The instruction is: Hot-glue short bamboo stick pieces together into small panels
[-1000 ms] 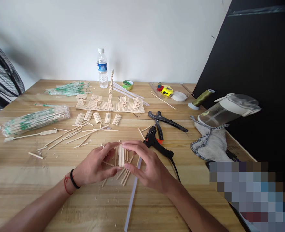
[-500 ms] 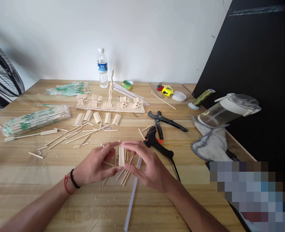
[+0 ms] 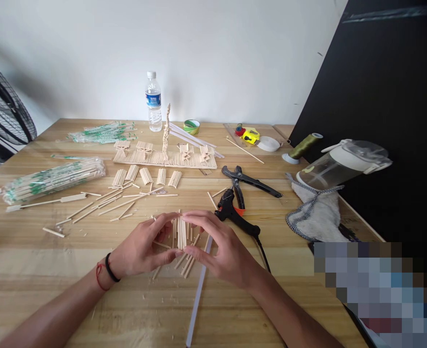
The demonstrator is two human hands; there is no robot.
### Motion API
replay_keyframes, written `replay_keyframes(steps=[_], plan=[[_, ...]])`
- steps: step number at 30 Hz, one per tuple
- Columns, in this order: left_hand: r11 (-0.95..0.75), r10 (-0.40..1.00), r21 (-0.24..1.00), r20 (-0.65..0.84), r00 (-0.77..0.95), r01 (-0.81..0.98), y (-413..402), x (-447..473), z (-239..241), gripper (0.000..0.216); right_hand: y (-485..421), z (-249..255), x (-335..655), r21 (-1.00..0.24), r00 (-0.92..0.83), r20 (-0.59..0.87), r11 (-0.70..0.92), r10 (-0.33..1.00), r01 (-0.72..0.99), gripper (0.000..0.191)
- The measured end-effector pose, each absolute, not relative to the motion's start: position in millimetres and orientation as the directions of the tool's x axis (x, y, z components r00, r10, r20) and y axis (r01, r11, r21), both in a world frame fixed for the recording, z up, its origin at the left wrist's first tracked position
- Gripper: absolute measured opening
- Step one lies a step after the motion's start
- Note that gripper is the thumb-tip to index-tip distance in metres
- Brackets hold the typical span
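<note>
Pale sticks (image 3: pixel 181 233) lay on a tan wood-grain bench (image 3: pixel 35 270). The glue gun (image 3: pixel 235 218) was black with orange. Thread (image 3: pixel 305 144) was olive; the tape measure (image 3: pixel 250 137) was yellow.

Soft, even daylight lights the scene: bright on the wall (image 3: pixel 213 48), with faint shadows beneath the left hand (image 3: pixel 140 251) and right hand (image 3: pixel 222 251) on the table (image 3: pixel 53 280). The sticks (image 3: pixel 181 233) look sharp. Table edges bow with lens distortion, and a pixelated block (image 3: pixel 376 290) masks the lower right.
</note>
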State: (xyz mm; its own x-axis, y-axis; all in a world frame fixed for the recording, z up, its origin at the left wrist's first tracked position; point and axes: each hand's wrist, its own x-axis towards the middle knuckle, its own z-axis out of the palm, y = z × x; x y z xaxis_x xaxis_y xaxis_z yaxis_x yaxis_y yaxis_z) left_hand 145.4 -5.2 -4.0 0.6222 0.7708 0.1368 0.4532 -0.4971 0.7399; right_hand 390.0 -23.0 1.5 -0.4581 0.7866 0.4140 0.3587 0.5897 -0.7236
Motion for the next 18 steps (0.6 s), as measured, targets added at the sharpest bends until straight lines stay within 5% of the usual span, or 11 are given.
replay_keyframes(steps=[18], plan=[[-0.486, 0.769, 0.748, 0.120, 0.628, 0.452, -4.1, 145.4, -3.6, 0.060, -23.1, -0.4, 390.4, -0.746, -0.462, 0.376, 0.559, 0.803, 0.363, 0.042]])
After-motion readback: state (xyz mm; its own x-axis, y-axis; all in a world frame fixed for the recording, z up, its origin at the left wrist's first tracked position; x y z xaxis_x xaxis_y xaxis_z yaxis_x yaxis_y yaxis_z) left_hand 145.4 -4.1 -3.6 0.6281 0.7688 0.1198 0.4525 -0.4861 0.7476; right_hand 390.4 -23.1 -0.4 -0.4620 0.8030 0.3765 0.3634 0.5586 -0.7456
